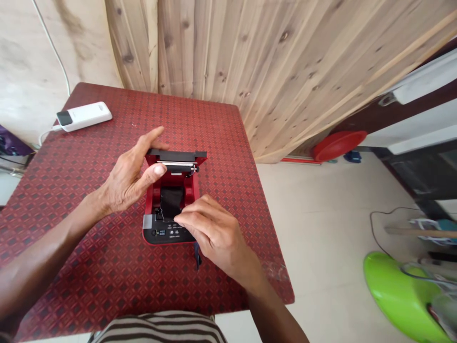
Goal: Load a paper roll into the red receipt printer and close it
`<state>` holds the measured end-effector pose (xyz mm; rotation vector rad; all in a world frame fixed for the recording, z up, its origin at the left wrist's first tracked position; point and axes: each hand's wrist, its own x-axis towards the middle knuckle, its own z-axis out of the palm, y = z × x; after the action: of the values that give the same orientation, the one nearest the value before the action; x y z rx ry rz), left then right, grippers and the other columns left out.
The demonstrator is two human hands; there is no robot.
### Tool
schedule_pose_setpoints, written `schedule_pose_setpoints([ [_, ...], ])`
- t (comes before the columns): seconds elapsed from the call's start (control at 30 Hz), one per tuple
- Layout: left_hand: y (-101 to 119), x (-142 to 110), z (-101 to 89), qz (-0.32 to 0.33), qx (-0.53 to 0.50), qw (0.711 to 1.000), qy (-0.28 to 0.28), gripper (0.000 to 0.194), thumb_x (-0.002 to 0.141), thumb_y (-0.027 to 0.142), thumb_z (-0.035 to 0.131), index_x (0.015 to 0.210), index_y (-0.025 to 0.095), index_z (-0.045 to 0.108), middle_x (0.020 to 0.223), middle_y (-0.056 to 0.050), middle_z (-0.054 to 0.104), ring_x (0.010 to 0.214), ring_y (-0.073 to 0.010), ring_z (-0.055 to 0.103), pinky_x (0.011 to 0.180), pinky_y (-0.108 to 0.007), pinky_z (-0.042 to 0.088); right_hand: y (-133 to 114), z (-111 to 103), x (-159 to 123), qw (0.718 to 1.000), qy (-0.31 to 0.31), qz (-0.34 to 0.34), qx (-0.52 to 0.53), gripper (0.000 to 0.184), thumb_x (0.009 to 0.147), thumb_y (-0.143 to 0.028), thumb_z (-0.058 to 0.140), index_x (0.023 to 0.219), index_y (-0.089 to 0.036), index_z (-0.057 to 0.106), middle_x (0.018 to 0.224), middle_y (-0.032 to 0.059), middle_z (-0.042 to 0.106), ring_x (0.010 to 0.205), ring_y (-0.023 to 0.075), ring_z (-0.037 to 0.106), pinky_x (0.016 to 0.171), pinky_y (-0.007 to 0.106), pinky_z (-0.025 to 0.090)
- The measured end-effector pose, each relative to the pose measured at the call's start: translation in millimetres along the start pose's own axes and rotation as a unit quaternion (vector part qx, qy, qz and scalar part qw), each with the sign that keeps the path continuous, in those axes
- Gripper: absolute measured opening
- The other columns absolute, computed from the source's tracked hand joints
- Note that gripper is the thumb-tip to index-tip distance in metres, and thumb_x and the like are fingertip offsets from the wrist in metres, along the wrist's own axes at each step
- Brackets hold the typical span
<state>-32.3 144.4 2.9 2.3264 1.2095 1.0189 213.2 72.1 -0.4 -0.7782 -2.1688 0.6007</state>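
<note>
A small red and black receipt printer (167,209) stands near the middle of the red patterned table (89,200), its lid (177,156) swung up and open. My left hand (132,176) grips the lid's left end, thumb pressed on the roller bar. My right hand (210,233) is closed in a pinch at the printer's front edge, over the black paper bay. What its fingertips hold is too small to make out. A dark strip (197,255) hangs under that hand.
A white power bank (84,116) with a white cable lies at the table's far left corner. Wooden planks (285,62) lean behind the table. On the floor to the right are a red lid (337,144) and a green plastic seat (400,295).
</note>
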Motion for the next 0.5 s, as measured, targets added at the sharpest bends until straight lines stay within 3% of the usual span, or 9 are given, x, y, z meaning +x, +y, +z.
schedule_pose_setpoints([
  [0.07, 5.1, -8.1, -0.9, -0.001, -0.014, 1.000, -0.025, 0.078, 0.104, 0.069, 0.035, 0.159, 0.015, 0.036, 0.132, -0.014, 0.068, 0.118, -0.0261, 0.067, 0.105, -0.045, 0.055, -4.8, 3.6, -5.2, 0.999, 0.027, -0.014, -0.037, 0.019, 0.099, -0.001, 0.059, 0.104, -0.014, 0.072, 0.092, 0.0064, 0.073, 0.085, 0.0160, 0.060, 0.079, 0.031, 0.056],
  [0.13, 11.3, -22.6, -1.4, 0.023, 0.001, 0.998, -0.052, 0.080, 0.099, 0.074, 0.042, 0.156, 0.017, 0.042, 0.135, -0.015, 0.066, 0.122, -0.0285, 0.066, 0.106, -0.046, 0.055, -8.7, 7.5, -10.6, 0.996, 0.048, -0.029, -0.073, 0.019, 0.100, -0.002, 0.058, 0.105, -0.014, 0.071, 0.092, 0.0075, 0.074, 0.084, 0.0167, 0.061, 0.078, 0.032, 0.057],
  [0.23, 19.2, -48.8, 1.8, 0.082, 0.052, 0.992, -0.086, 0.090, 0.088, 0.082, 0.056, 0.152, 0.018, 0.047, 0.149, -0.018, 0.057, 0.140, -0.0354, 0.056, 0.122, -0.056, 0.041, -12.3, 12.4, -16.6, 0.993, 0.066, -0.035, -0.093, 0.019, 0.101, -0.004, 0.058, 0.110, -0.015, 0.070, 0.092, 0.0075, 0.076, 0.085, 0.0169, 0.065, 0.079, 0.033, 0.058],
  [0.33, 22.8, -70.0, 10.0, 0.118, 0.088, 0.985, -0.092, 0.103, 0.082, 0.084, 0.062, 0.154, 0.013, 0.044, 0.153, -0.022, 0.053, 0.148, -0.0388, 0.048, 0.129, -0.060, 0.030, -13.5, 14.9, -18.4, 0.992, 0.074, -0.039, -0.099, 0.019, 0.099, -0.002, 0.060, 0.111, -0.015, 0.069, 0.093, 0.0074, 0.077, 0.086, 0.0172, 0.067, 0.081, 0.033, 0.059],
  [0.5, 22.1, -83.2, 20.8, 0.135, 0.122, 0.980, -0.077, 0.099, 0.082, 0.071, 0.074, 0.155, 0.012, 0.044, 0.153, -0.022, 0.053, 0.151, -0.0389, 0.045, 0.128, -0.059, 0.033, -13.6, 16.2, -18.3, 0.991, 0.064, -0.042, -0.108, 0.021, 0.099, -0.001, 0.058, 0.113, -0.015, 0.068, 0.094, 0.0081, 0.078, 0.087, 0.0174, 0.067, 0.081, 0.033, 0.060],
])
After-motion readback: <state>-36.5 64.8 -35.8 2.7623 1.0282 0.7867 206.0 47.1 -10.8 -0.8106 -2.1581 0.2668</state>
